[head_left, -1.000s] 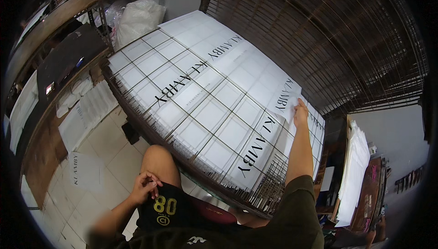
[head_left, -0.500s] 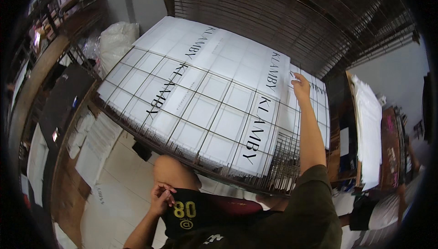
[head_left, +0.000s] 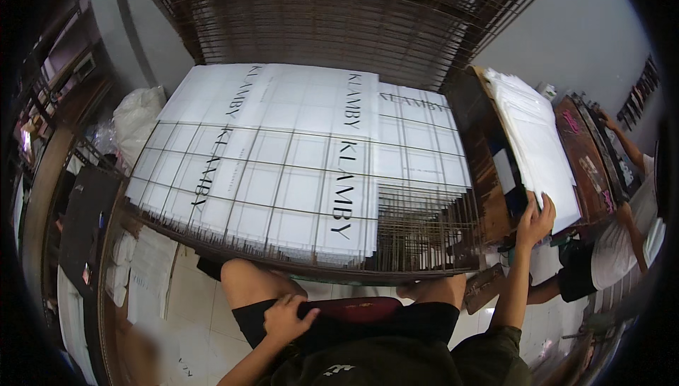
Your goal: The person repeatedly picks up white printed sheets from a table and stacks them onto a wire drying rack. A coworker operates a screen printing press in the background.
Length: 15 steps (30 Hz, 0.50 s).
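My right hand (head_left: 535, 223) is at the near edge of a stack of white sheets (head_left: 534, 138) on the right. Its fingers are apart and touch the stack's corner; no sheet looks lifted. On my thigh rests my left hand (head_left: 286, 321), loosely open with the thumb apart, holding nothing. In front of me stands a wire drying rack (head_left: 424, 244). On its top shelf lie printed white sheets (head_left: 283, 166) with large dark lettering, most of them under the wire grid. At the rack's far right, another printed sheet (head_left: 417, 138) lies behind the bare wires.
Many raised wire shelves (head_left: 318, 18) hang over the rack's far side. A white sack (head_left: 138, 121) stands at the left, near a dark bench (head_left: 85, 227). At the right, a co-worker (head_left: 622, 244) is beside a brown table (head_left: 583, 149). A tiled floor (head_left: 201, 301) lies below.
My right hand has gone from the rack's right side to the white stack. My left hand has settled on my thigh. The view has turned right.
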{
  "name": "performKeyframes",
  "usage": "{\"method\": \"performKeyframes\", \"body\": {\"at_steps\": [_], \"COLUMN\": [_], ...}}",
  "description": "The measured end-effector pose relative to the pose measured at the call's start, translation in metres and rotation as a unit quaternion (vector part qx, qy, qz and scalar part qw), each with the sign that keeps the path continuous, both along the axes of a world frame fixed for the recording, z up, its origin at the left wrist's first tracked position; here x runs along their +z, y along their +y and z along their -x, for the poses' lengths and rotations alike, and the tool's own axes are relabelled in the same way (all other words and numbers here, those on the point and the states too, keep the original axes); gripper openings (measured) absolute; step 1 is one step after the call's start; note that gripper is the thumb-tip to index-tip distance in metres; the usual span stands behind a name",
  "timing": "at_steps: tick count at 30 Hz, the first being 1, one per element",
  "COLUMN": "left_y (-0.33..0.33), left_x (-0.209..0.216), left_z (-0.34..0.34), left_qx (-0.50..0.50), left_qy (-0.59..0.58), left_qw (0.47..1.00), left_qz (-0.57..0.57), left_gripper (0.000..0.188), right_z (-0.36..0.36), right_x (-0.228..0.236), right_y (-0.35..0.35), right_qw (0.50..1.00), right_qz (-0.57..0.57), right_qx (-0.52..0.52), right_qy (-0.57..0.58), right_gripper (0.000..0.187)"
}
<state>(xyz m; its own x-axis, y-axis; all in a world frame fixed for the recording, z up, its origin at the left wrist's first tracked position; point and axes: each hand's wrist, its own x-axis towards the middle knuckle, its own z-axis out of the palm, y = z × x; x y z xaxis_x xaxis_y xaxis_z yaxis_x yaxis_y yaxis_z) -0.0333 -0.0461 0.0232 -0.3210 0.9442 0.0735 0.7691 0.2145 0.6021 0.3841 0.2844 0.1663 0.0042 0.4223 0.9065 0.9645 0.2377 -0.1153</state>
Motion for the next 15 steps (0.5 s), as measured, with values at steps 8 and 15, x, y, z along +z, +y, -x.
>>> {"method": "performKeyframes", "body": {"at_steps": [8,15], "left_y": [0.088,0.096], "left_x": [-0.135,-0.137], "left_z": [-0.081,-0.078], "left_qx": [-0.391,-0.285], "left_qy": [-0.179,-0.338], "left_qw": [0.848,0.812], "left_qz": [0.308,0.382], "left_gripper": [0.05,0.053], "right_z": [-0.067,-0.062], "right_x": [-0.07,-0.085], "right_y": [-0.02,-0.01], "right_qw": [0.997,0.996], "right_qz": [0.07,0.042], "right_qx": [-0.031,-0.073], "right_qy": [0.028,0.035], "right_gripper": [0.058,0.076]}}
